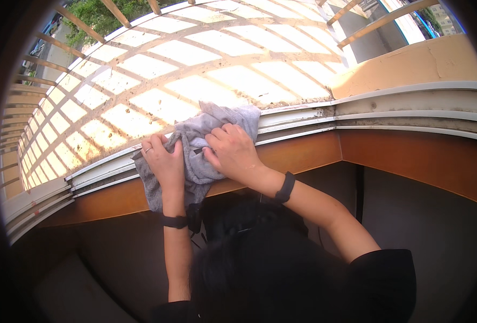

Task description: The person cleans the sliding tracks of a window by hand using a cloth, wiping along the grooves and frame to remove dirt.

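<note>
A grey cloth lies bunched over the white window track, one corner hanging down across the brown sill. My left hand is closed on the cloth's left part, a ring on one finger. Just to its right, my right hand grips the cloth with bent fingers. A small dark piece shows at the right fingertips; what it is I cannot make out. Both wrists wear black bands. The stretch of track beneath the cloth is hidden.
Beyond the track, a dusty sunlit ledge carries striped shadows from a railing. At the right the track bends along a side wall. Dirt marks the grooves. Green foliage shows outside.
</note>
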Action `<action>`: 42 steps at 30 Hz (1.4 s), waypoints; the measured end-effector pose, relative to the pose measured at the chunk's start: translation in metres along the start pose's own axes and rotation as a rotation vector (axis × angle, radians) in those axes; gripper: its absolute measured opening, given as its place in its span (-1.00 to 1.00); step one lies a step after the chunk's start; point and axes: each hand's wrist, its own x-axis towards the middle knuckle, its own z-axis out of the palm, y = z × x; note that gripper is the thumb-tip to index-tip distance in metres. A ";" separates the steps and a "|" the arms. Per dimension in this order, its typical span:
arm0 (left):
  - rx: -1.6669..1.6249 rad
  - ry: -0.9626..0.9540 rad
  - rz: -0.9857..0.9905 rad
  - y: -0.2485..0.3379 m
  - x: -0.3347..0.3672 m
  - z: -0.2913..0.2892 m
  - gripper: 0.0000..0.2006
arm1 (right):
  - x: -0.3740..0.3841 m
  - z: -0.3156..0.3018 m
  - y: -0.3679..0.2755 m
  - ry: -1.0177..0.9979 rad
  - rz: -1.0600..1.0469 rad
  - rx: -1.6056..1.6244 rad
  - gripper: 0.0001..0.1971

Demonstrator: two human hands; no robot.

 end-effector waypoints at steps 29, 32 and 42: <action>-0.162 -0.260 0.324 0.140 -0.053 0.070 -0.67 | -0.049 -0.076 0.104 0.153 0.034 -0.146 -0.94; -0.262 -0.294 0.429 0.170 -0.053 0.082 -0.67 | -0.065 -0.097 0.141 0.204 0.044 -0.146 -0.95; -0.506 -0.243 0.269 0.118 -0.038 0.060 -0.70 | -0.033 -0.117 0.124 0.766 0.563 0.791 -0.70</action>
